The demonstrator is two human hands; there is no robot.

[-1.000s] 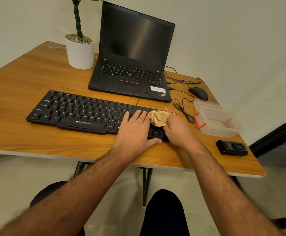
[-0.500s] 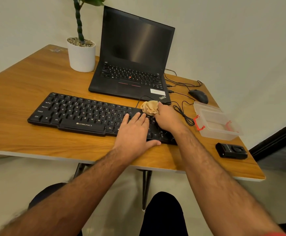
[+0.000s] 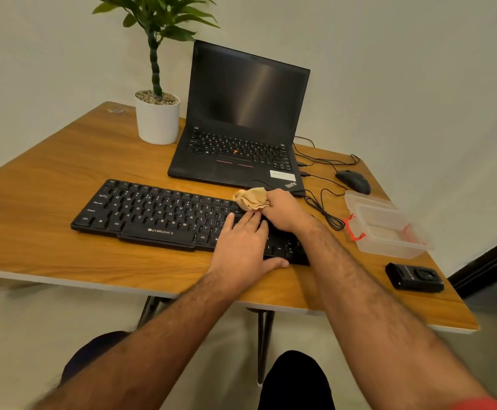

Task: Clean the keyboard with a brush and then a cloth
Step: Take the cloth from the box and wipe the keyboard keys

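right hand [image 3: 282,210] fingers curled round a crumpled tan cloth [image 3: 251,198], bunched at the far edge of the black keyboard [image 3: 158,213], right end. left hand [image 3: 243,248] flat, fingers straight and close together on the keys just beside it, thumb out along the near edge. keyboard lies on wooden table [image 3: 49,184] in front of open laptop [image 3: 241,128]. potted plant [image 3: 157,113] far left of laptop. mouse [image 3: 353,181], clear plastic box [image 3: 389,226], small black device [image 3: 414,276] to the right. no brush seen.

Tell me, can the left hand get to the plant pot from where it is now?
Probably yes. The left hand lies flat on the keyboard holding nothing, and bare table lies between it and the plant pot.
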